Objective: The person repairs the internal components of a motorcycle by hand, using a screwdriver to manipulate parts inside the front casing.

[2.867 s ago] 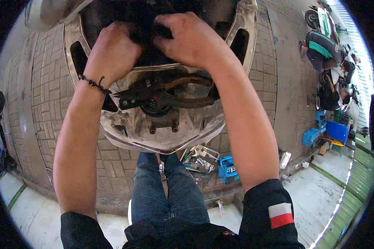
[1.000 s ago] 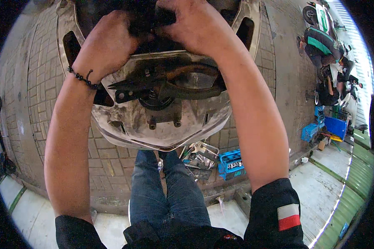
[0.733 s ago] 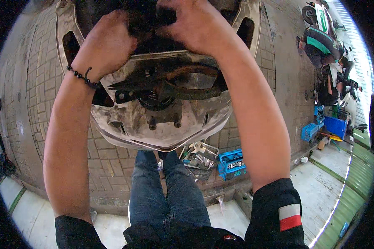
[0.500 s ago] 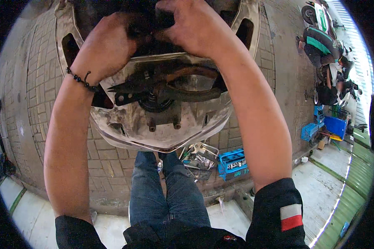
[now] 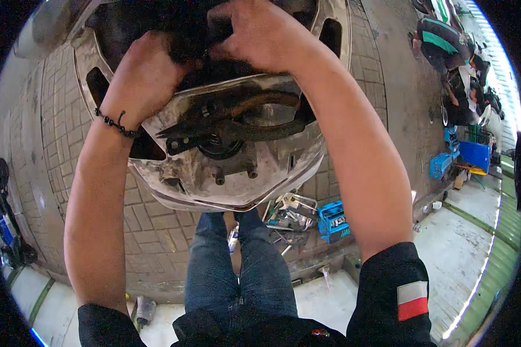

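Both my arms reach forward over a worn, light-coloured scooter body panel [image 5: 255,182] into a dark opening beyond it. My left hand [image 5: 150,72], with a black beaded bracelet at the wrist, dips into the shadow on the left; its fingertips are hidden. Beside it my right hand [image 5: 257,43] is curled, thumb and fingers bent round something dark that I cannot make out. Between my forearms a pair of pliers [image 5: 281,132] lies on the panel, jaws to the left, touched by neither hand.
Below the panel, loose tools [image 5: 292,211] lie on brick paving next to a blue toolbox [image 5: 333,221]. A person [image 5: 446,43] crouches by motorcycles at the far right, near a blue bin [image 5: 474,155]. Another dark vehicle part [image 5: 6,214] stands at the left edge.
My view has shifted slightly, so the floor tools and toolbox sit further right. Both hands stay in the dark opening, and the pliers still rest on the panel.
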A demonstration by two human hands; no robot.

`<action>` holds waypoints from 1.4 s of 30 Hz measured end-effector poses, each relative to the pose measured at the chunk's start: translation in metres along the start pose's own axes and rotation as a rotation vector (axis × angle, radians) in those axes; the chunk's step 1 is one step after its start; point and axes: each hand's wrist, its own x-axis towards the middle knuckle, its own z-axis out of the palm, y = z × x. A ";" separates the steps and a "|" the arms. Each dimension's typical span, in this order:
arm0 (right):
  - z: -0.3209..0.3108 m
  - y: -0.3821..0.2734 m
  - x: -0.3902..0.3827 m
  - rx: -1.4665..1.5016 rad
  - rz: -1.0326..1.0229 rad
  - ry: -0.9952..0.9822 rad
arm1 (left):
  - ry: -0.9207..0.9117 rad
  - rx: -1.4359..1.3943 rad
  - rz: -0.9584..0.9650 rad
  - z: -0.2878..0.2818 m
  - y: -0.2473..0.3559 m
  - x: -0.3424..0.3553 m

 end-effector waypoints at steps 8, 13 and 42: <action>0.019 -0.005 0.002 0.619 0.449 0.239 | 0.017 0.359 0.275 0.000 -0.003 -0.003; 0.008 -0.011 0.001 0.590 0.441 0.194 | 0.027 0.015 -0.014 -0.002 0.007 0.000; 0.003 -0.007 -0.001 0.702 0.433 0.179 | -0.063 -0.155 0.003 -0.003 -0.009 0.006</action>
